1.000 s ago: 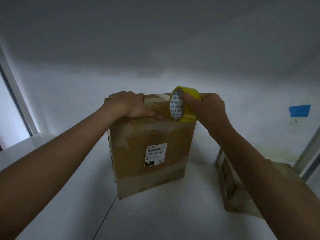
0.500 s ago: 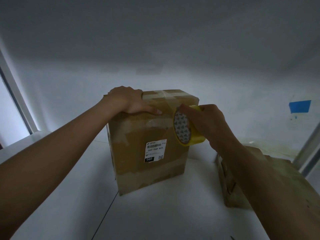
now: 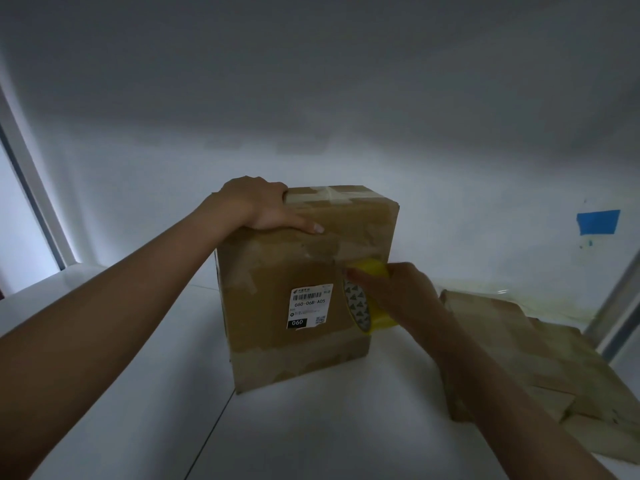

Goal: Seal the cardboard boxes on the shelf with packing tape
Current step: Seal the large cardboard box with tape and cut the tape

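Note:
A tall brown cardboard box (image 3: 277, 313) stands upright on the white shelf (image 3: 311, 427), with a white barcode label (image 3: 309, 306) on its near face and old tape strips crossing its top. My left hand (image 3: 263, 206) rests on the box's top left edge, fingers over the top and thumb along the front rim. My right hand (image 3: 398, 296) grips a yellow roll of packing tape (image 3: 363, 299) against the right side of the near face, about halfway down. Clear tape runs from the top down toward the roll.
A second, lower cardboard box (image 3: 540, 368) lies at the right on the shelf, close to my right forearm. A blue piece of tape (image 3: 598, 221) sticks on the back wall. Metal shelf uprights (image 3: 31, 188) stand at the left and right edges.
My right hand has drawn the yellow roll from the box's top front edge down the near face. My left hand has stayed on the top left edge.

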